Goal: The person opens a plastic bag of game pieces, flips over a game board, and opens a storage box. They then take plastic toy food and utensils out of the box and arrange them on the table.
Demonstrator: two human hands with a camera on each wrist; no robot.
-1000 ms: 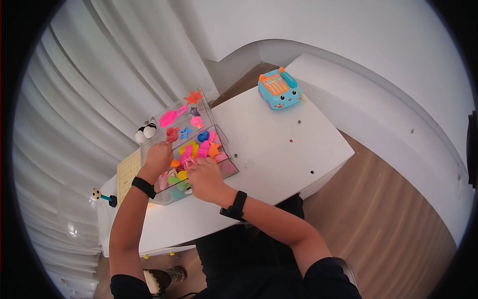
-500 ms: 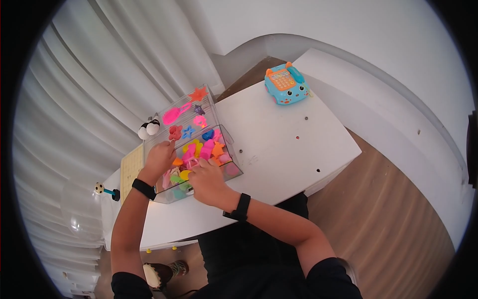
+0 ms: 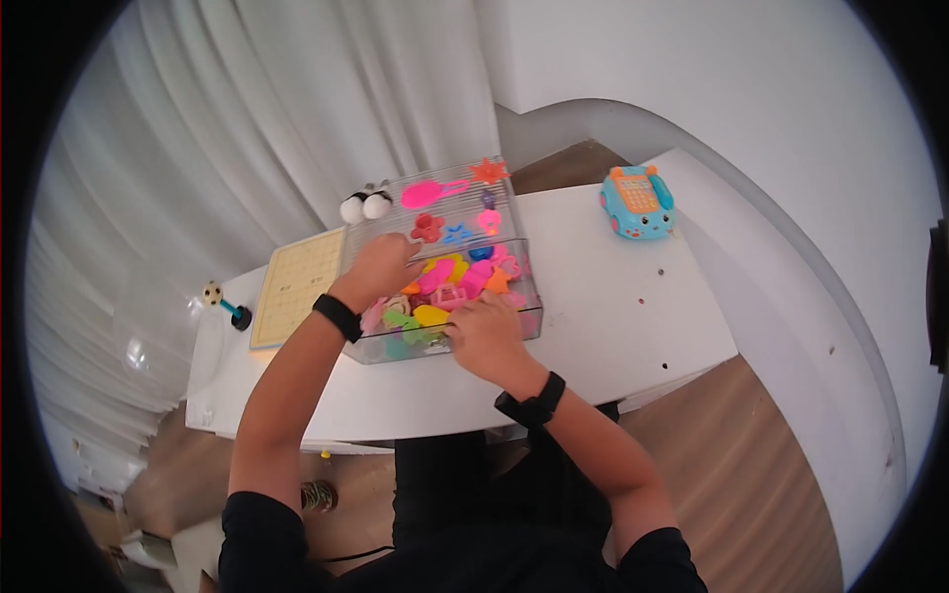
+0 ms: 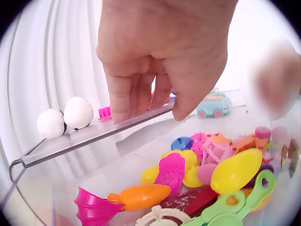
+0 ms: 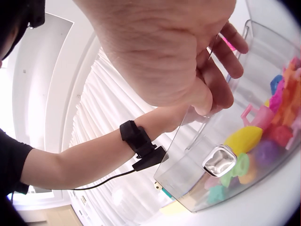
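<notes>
Fingers [image 4: 141, 94] of both hands still curl over the clear toy box [image 3: 514, 321] rim; only the viewpoint has shifted.

White curtains [image 3: 247, 119], white wall [image 3: 712, 69], wood floor [image 3: 781, 474].

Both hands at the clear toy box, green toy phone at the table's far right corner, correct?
Not quite: the toy phone is blue with an orange top, not green, as the head view shows. The rest holds: left hand and right hand are both at the clear toy box, and the phone sits at the table's far right corner.
</notes>
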